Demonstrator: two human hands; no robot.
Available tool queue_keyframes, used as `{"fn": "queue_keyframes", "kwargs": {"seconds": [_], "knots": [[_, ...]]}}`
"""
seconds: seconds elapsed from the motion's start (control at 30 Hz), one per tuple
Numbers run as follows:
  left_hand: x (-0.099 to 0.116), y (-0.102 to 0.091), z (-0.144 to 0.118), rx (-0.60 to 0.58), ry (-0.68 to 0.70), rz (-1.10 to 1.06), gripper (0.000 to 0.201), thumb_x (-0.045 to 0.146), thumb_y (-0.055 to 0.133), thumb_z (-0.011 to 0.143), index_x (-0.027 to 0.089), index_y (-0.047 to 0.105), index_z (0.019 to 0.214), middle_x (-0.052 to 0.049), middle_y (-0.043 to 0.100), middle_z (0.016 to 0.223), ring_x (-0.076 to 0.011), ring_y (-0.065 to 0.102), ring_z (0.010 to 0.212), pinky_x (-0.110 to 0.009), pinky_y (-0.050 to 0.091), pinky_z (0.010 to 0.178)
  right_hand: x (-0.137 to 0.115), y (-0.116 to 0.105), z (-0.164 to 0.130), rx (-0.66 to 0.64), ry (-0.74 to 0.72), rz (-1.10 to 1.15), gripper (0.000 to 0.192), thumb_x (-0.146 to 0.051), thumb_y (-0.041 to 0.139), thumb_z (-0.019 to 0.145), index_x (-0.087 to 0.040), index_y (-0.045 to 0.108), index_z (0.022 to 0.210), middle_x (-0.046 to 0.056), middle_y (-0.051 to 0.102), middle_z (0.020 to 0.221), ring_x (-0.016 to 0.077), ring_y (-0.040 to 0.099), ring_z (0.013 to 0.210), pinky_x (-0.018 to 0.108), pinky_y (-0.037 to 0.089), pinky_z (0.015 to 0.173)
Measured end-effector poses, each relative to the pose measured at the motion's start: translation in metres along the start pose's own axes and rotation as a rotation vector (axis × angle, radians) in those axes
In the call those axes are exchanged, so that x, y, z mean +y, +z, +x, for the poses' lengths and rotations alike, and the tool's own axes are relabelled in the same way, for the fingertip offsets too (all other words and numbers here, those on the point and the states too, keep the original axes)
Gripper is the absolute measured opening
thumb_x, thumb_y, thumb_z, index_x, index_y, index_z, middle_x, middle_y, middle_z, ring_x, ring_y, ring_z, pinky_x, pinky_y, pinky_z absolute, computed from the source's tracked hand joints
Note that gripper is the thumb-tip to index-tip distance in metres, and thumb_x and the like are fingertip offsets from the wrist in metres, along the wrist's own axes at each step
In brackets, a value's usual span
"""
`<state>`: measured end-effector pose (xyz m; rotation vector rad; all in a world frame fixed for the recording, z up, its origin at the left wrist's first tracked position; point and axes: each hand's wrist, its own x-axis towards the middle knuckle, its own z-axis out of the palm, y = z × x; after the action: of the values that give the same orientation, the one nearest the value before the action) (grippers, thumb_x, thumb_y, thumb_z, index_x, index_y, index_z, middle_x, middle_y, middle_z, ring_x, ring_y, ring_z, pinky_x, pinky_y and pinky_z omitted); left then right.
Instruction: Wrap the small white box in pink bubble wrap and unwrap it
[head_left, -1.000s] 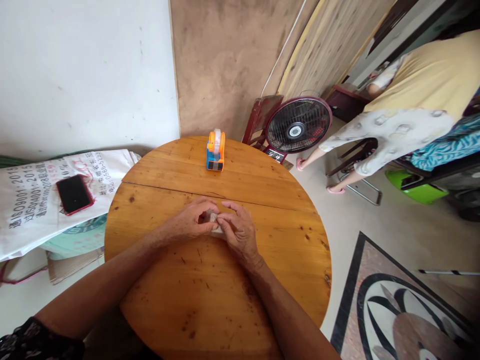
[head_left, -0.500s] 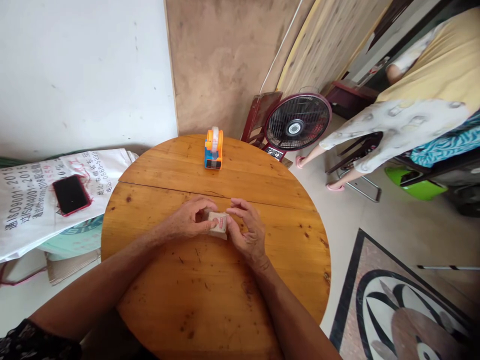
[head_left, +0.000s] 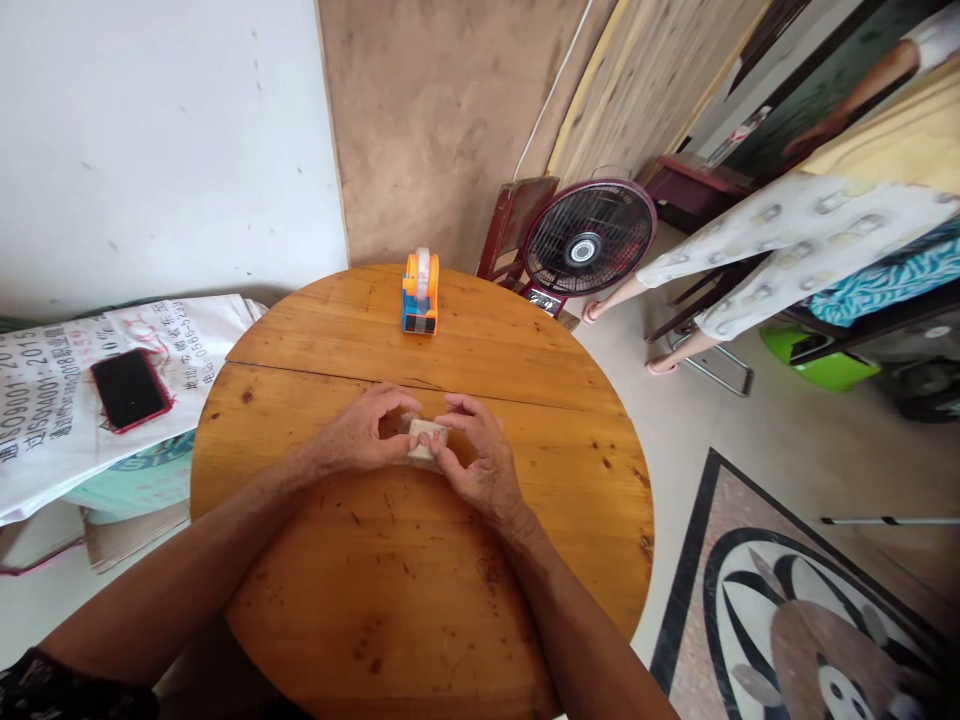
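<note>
A small pale box [head_left: 426, 430] rests low over the middle of the round wooden table, between my two hands. My left hand [head_left: 373, 430] grips its left side, with the thumb on the top face and the fingers curled behind. From the right, my right hand [head_left: 484, 458] closes around the box, its thumb on top close to the left thumb. Fingers cover part of the box, and its print is hard to read. Beyond the hands, an orange and blue tape dispenser [head_left: 421, 292] with a roll of clear tape stands upright on the table.
The round wooden table [head_left: 360, 590] has a seam across it. A phone [head_left: 131, 390] lies on a white printed sack [head_left: 202, 335] at the left. Behind the table's right edge stands a fan [head_left: 581, 250] by a dark red chair [head_left: 510, 230]. A person [head_left: 817, 230] stands at the right.
My right thumb has come onto the top of the box, covering the red print. The view has shifted slightly, and the person at the right has stretched out an arm.
</note>
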<state>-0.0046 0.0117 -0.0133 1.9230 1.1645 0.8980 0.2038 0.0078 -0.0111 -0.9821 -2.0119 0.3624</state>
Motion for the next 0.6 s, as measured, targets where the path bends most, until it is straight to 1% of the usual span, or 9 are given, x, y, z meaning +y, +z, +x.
{"fn": "queue_keyframes", "kwargs": {"seconds": [0.13,0.3,0.5,0.6], "knots": [[0.0017,-0.0008,-0.0007,-0.006,-0.009,0.031,0.031,0.038,0.062,0.082,0.017,0.063,0.105,-0.009,0.062,0.107,-0.0217,0.058,0.093,-0.037,0.049,0.083,-0.0006,0.0011,0.0,0.001,0.011,-0.026,0.016,-0.028,0.068,0.085,-0.024,0.065,0.099,0.011,0.065,0.12,0.0232,0.065,0.104,0.041,0.049,0.091],[0.0031,-0.0002,-0.0003,0.0,-0.013,0.052,0.03,0.038,0.06,0.082,0.018,0.063,0.104,-0.008,0.063,0.106,-0.0234,0.058,0.097,-0.037,0.048,0.084,-0.0002,0.0021,-0.0004,-0.014,0.028,-0.032,0.016,-0.029,0.067,0.085,-0.024,0.065,0.101,0.01,0.065,0.122,0.0234,0.064,0.109,0.041,0.047,0.094],[0.0015,0.0005,-0.0002,-0.011,-0.042,0.045,0.03,0.038,0.06,0.082,0.018,0.064,0.105,-0.007,0.064,0.102,-0.0217,0.059,0.091,-0.036,0.048,0.081,-0.0003,0.0037,0.0015,-0.019,0.038,-0.053,0.016,-0.031,0.066,0.086,-0.023,0.066,0.1,0.01,0.065,0.123,0.024,0.064,0.11,0.041,0.047,0.094],[-0.0003,0.0018,-0.0008,-0.015,-0.054,0.049,0.033,0.04,0.06,0.083,0.019,0.064,0.107,-0.007,0.065,0.102,-0.0228,0.058,0.093,-0.037,0.048,0.082,-0.0005,0.0042,0.0028,-0.04,0.015,-0.082,0.017,-0.03,0.064,0.087,-0.023,0.065,0.102,0.011,0.065,0.123,0.0245,0.063,0.112,0.041,0.046,0.094]]}}
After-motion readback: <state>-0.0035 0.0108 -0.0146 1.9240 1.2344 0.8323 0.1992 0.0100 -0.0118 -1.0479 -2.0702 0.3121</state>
